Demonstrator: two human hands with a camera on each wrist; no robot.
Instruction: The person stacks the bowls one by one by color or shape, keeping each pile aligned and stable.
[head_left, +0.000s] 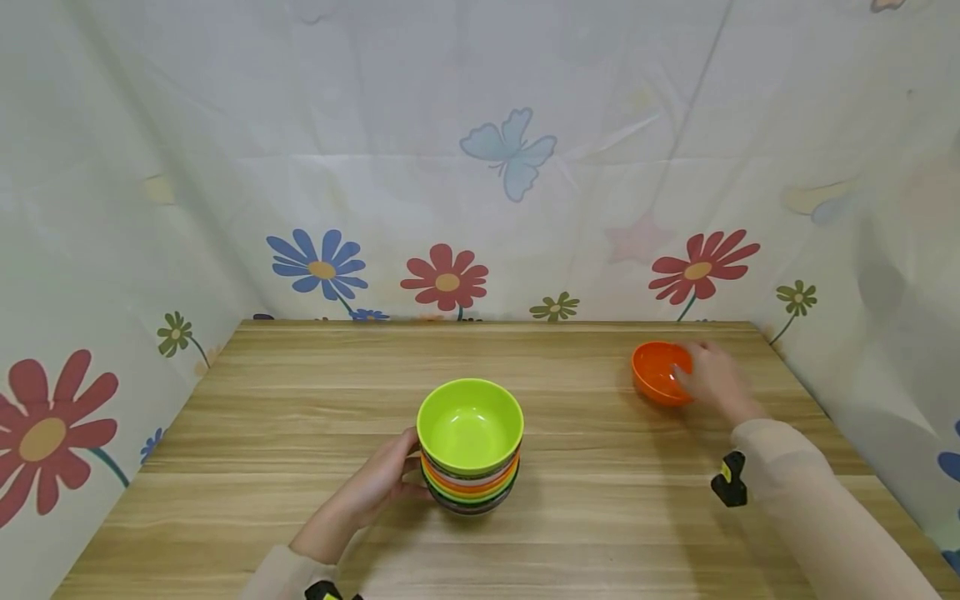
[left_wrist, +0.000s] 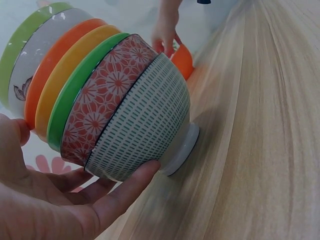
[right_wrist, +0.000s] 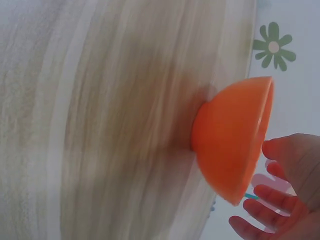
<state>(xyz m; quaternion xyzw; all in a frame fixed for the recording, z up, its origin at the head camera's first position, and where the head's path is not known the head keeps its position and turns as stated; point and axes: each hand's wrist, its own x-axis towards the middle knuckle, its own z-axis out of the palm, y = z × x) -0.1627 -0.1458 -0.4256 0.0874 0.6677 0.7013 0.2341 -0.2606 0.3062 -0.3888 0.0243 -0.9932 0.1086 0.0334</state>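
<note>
A stack of nested bowls stands upright at the middle of the table, topped by a lime-green bowl. In the left wrist view its layers show, among them a red flower-patterned bowl and, lowest, a white bowl with green dashes. My left hand rests on the stack's left side, thumb and fingers touching the outer walls. At the back right, an orange bowl stands upright on the table. My right hand is at its right rim, thumb by the edge and other fingers spread apart from the wall.
The wooden table meets a flower-printed cloth backdrop at the back and sides. Black wrist mounts sit on both sleeves. Table surface lies between the stack and the orange bowl.
</note>
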